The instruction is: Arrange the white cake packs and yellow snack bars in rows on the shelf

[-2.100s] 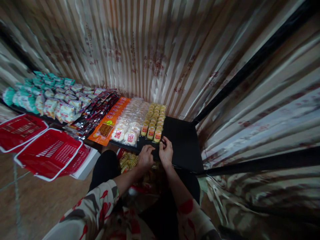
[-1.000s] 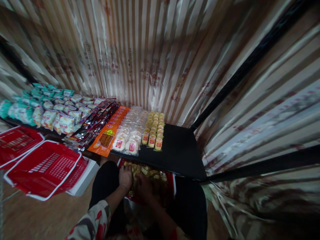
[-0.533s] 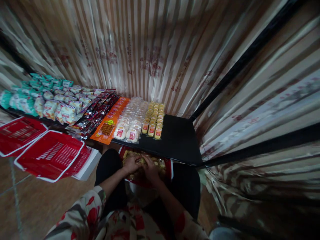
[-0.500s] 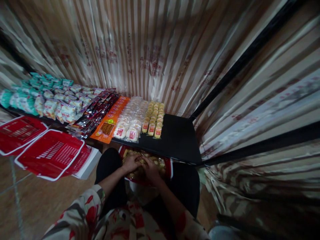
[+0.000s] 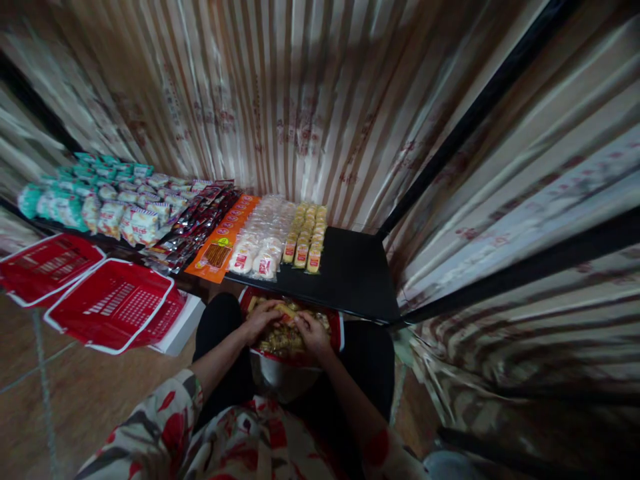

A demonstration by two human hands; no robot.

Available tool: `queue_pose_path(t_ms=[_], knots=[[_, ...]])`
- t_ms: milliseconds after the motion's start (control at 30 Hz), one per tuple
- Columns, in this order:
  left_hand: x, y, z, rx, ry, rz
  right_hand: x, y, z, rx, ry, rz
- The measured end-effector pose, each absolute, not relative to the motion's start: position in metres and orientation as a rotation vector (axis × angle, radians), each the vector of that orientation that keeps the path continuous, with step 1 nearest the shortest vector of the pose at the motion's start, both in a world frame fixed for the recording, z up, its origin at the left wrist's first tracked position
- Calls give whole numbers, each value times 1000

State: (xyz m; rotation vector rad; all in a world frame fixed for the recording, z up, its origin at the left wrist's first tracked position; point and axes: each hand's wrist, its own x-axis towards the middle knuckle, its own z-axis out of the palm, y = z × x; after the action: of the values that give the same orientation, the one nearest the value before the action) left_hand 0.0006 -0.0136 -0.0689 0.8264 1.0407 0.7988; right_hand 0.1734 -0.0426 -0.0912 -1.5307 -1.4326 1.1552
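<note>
A red basket (image 5: pixel 280 358) rests between my knees, filled with small wrapped yellow snacks (image 5: pixel 274 343). Over it, my left hand (image 5: pixel 261 319) and my right hand (image 5: pixel 313 335) hold a yellow snack packet (image 5: pixel 285 311) between them. My left fingers close on one end and my right fingers on the other. Just beyond, on the black shelf (image 5: pixel 357 273), similar yellow snack packets (image 5: pixel 306 233) stand in short rows. White round snacks in clear wrap (image 5: pixel 257 247) lie directly left of those rows.
Further left on the shelf are an orange packet (image 5: pixel 219 243), dark red packets (image 5: pixel 200 223), white bags (image 5: pixel 137 223) and green bags (image 5: pixel 65 200). Red baskets (image 5: pixel 117 303) sit on the floor at left. A black post (image 5: pixel 445 153) rises at right against striped sheeting.
My hands have moved apart from being close together over the basket, and the yellow packet now shows between them. The view has shifted slightly.
</note>
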Motion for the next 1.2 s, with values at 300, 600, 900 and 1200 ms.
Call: queue_pose_path(t_ms=[300, 600, 900, 1200], knots=[[18, -16, -45, 817, 1099, 864, 181, -38, -61, -1450, -1102, 1302], [36, -25, -19, 392, 894, 926, 194, -32, -39, -1282, -988, 1282], [68, -13, -13, 592, 1072, 906, 196, -22, -30, -1342, -1089, 1135], [77, 5, -15, 1406, 1558, 1062, 219, 22, -8, -1721, -1527, 638]])
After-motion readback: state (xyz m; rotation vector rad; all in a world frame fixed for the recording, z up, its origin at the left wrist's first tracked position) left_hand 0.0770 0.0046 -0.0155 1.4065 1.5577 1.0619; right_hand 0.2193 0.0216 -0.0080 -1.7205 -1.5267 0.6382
